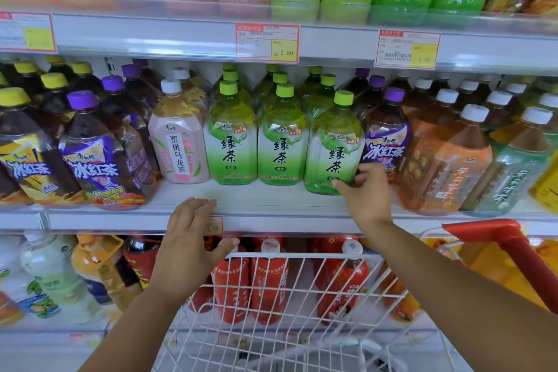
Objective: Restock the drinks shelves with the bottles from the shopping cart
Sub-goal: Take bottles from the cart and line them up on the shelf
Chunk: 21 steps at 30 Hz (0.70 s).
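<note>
The middle shelf (271,199) runs across the view from nine o'clock to three o'clock, packed with rows of large drinks, its front lip bare at the centre; below it, from six o'clock out toward four, sits the white wire cart (302,255) with its red handle (495,231) at four o'clock, parked hard up to the shelving so bottles need only a short lift; whether any bottles lie in it I cannot tell, since the red bottles (232,287) seen through its wires stand on the lower shelf behind; just right of centre stands the green tea bottle (332,148), the rightmost of three in the front row, set slightly forward of its two neighbours (282,148) and leaning a little, touching the purple-capped bottle (388,142) at its right; the right hand (367,193) comes up from five o'clock and grips this bottle low on its right flank, fingers (367,172) curled round the side and thumb across the front near the base, a hold that looks suited to sliding it back into line, label outward; the left hand (187,238), at seven o'clock, rests flat on the shelf lip with its fingers (199,204) straight and loosely spread, holding nothing, probably for balance; it partly covers a small price tag (215,225).
</note>
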Each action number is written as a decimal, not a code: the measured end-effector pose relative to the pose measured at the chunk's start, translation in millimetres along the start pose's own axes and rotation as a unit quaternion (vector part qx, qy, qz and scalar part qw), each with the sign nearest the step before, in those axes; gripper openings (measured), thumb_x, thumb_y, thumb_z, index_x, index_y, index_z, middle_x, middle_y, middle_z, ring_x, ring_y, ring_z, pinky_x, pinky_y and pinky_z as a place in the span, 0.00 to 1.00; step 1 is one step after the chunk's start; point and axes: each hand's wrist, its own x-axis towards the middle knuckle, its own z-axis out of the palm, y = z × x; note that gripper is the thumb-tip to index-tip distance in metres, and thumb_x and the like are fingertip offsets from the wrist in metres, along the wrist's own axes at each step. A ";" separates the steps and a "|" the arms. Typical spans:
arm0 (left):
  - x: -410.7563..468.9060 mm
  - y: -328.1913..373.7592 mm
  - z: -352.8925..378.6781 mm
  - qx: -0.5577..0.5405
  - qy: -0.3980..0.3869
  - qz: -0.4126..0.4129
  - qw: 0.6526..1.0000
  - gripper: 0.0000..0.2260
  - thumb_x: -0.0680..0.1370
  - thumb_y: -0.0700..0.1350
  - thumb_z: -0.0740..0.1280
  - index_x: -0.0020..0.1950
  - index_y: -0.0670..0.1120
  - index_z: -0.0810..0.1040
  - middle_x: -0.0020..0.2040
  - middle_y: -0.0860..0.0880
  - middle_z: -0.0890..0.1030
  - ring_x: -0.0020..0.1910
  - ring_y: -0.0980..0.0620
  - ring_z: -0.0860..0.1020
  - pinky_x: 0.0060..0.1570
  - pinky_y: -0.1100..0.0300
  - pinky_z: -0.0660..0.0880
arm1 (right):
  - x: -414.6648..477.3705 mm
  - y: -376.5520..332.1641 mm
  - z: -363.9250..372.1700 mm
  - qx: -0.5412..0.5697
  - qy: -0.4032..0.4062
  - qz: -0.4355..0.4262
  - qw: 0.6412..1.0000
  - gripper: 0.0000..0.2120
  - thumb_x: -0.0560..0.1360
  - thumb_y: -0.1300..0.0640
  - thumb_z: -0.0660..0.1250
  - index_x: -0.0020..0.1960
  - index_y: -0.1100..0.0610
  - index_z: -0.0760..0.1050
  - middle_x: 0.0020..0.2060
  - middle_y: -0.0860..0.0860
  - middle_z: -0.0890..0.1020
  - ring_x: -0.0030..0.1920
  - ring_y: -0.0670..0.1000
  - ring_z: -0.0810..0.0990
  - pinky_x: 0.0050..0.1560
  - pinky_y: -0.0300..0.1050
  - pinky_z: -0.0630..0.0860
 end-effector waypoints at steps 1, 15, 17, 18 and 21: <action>-0.1 0.2 0.0 -0.002 0.001 0.000 1.000 0.36 0.70 0.64 0.68 0.72 0.44 0.70 0.68 0.46 0.72 0.73 0.46 0.63 0.71 0.48 0.63 | 0.4 0.9 1.7 -0.004 0.002 0.008 1.000 0.20 0.69 0.56 0.76 0.54 0.59 0.71 0.42 0.50 0.73 0.43 0.50 0.73 0.32 0.32 0.63; 0.1 5.4 -4.2 -0.021 -0.013 -0.008 1.000 0.36 0.70 0.60 0.71 0.72 0.42 0.70 0.69 0.44 0.71 0.74 0.45 0.62 0.72 0.49 0.60 | 11.5 -1.8 10.7 -0.071 -0.016 0.046 0.996 0.16 0.73 0.46 0.71 0.47 0.56 0.70 0.35 0.48 0.76 0.43 0.54 0.77 0.39 0.44 0.69; -0.5 6.9 -5.0 -0.019 -0.011 -0.005 1.000 0.35 0.71 0.59 0.71 0.72 0.41 0.70 0.69 0.43 0.71 0.74 0.44 0.62 0.72 0.48 0.61 | 8.5 -2.4 4.1 -0.050 -0.047 0.021 0.997 0.15 0.73 0.48 0.71 0.49 0.56 0.71 0.35 0.46 0.74 0.45 0.53 0.78 0.40 0.43 0.69; -1.0 7.8 -5.7 -0.015 -0.011 -0.005 1.000 0.35 0.71 0.58 0.72 0.72 0.41 0.70 0.70 0.43 0.71 0.74 0.43 0.62 0.72 0.47 0.61 | 4.1 -3.6 -0.6 -0.045 -0.063 -0.011 0.997 0.14 0.74 0.49 0.70 0.50 0.57 0.72 0.35 0.46 0.75 0.45 0.52 0.78 0.40 0.43 0.70; -2.7 14.4 -8.0 -0.004 0.005 0.023 1.000 0.32 0.74 0.57 0.72 0.72 0.42 0.70 0.71 0.41 0.70 0.74 0.42 0.62 0.71 0.44 0.63 | -15.2 -13.0 -17.4 -0.072 -0.115 -0.172 0.976 0.11 0.75 0.52 0.69 0.52 0.59 0.75 0.37 0.50 0.77 0.41 0.51 0.77 0.41 0.46 0.73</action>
